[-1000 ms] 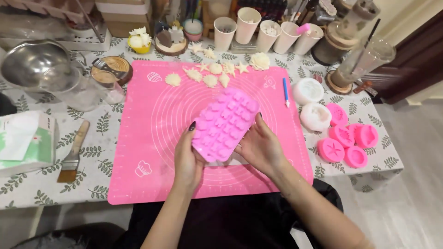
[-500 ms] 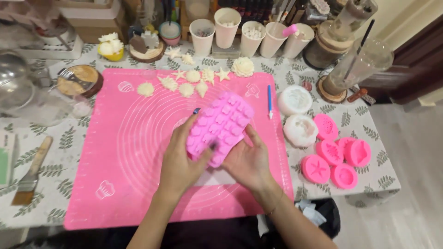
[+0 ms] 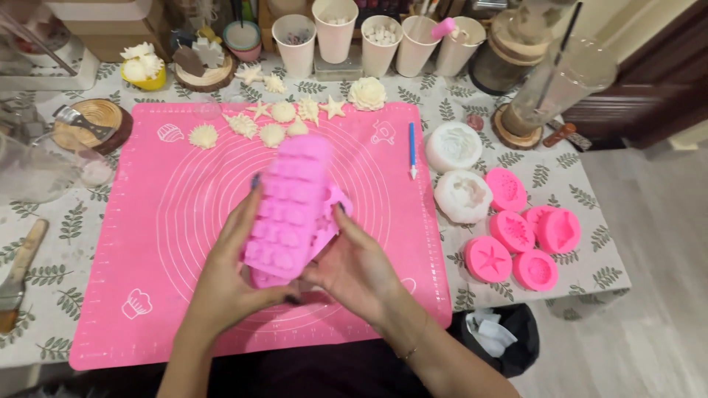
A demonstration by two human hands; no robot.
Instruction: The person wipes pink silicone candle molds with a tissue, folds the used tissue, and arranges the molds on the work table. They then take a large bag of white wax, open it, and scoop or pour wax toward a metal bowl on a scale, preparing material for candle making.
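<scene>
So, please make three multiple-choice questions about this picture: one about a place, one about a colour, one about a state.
1. Where does the blue pen lie?
A. on the pink mat's right part
B. inside a paper cup
C. on the floor

2. What colour is the tray mould?
A. green
B. pink
C. black

3. How is the tray mould now?
A. flat on the mat
B. held up by the left hand and right hand
C. stacked on the round moulds

Answers: 1 A, it rests on the pink mat near its right edge. 2 B, it matches the mat. 3 B, both hands grip it above the mat.
</scene>
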